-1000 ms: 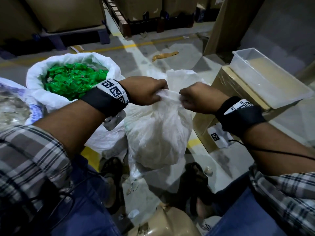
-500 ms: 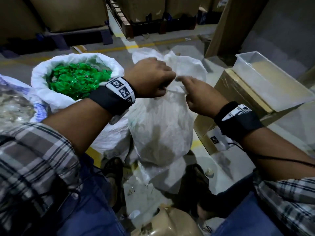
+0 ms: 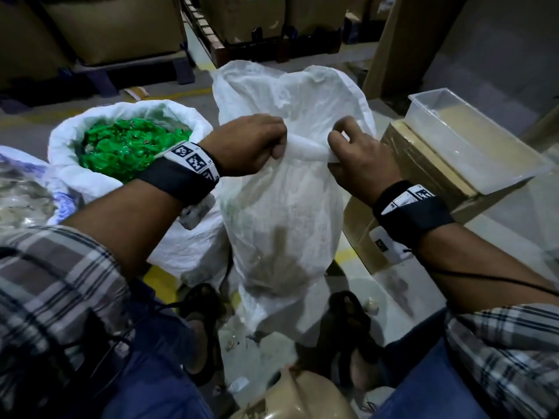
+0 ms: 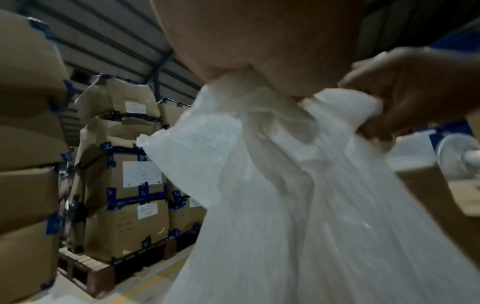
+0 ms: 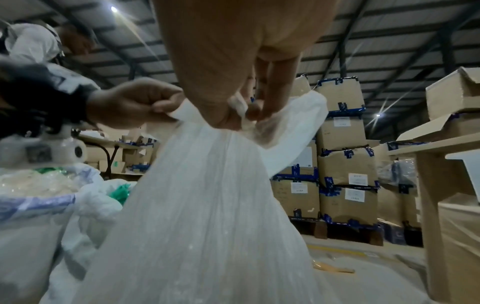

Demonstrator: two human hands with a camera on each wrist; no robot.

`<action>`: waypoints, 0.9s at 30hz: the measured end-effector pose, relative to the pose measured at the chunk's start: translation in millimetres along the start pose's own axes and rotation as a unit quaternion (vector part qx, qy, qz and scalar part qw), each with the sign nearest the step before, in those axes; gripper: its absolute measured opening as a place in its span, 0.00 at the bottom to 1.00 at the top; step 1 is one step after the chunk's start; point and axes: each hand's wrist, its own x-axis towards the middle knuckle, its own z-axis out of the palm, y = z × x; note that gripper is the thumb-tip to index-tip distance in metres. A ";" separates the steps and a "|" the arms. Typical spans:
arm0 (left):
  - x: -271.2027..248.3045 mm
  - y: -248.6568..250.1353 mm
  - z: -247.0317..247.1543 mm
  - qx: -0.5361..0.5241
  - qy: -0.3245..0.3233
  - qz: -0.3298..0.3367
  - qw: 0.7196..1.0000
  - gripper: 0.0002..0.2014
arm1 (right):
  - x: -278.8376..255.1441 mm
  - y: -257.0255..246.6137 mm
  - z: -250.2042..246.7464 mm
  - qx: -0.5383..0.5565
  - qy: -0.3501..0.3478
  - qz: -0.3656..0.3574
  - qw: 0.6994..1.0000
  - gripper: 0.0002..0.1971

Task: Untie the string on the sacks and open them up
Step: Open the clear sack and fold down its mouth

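Observation:
A thin white sack (image 3: 281, 207) hangs upright between my knees, dark contents showing through its lower half. My left hand (image 3: 251, 146) grips the near rim of its mouth, fingers curled over the fabric. My right hand (image 3: 357, 158) pinches the same rim a little to the right. The far side of the mouth (image 3: 290, 92) stands up loose behind both hands. In the left wrist view the sack (image 4: 298, 195) hangs below my fist. In the right wrist view my right fingers (image 5: 262, 102) pinch the sack (image 5: 207, 205). No string shows.
An open white sack of green pieces (image 3: 130, 149) stands at the left, another open sack (image 3: 21, 189) beside it. A cardboard box (image 3: 423, 176) with a clear plastic tub (image 3: 472, 140) on top sits at the right. Stacked cartons on pallets (image 4: 130, 185) stand behind.
The sack's mouth has come open and its top has spread upward. My hands have moved apart along the near rim, and the sack sits higher than a second ago.

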 end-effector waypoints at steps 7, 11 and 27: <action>-6.9 1.4 -1.5 -0.048 -0.017 -0.052 0.997 0.17 | -1.6 -7.7 9.5 -0.006 -0.015 0.014 1.000 0.13; -4.6 1.1 -1.5 0.075 0.022 -0.064 0.995 0.18 | 5.2 -14.8 6.6 -0.027 -0.018 -0.007 0.999 0.22; -23.6 -19.8 14.2 0.014 -0.149 -0.123 0.981 0.31 | -5.1 19.4 2.1 0.196 -0.225 0.061 0.952 0.31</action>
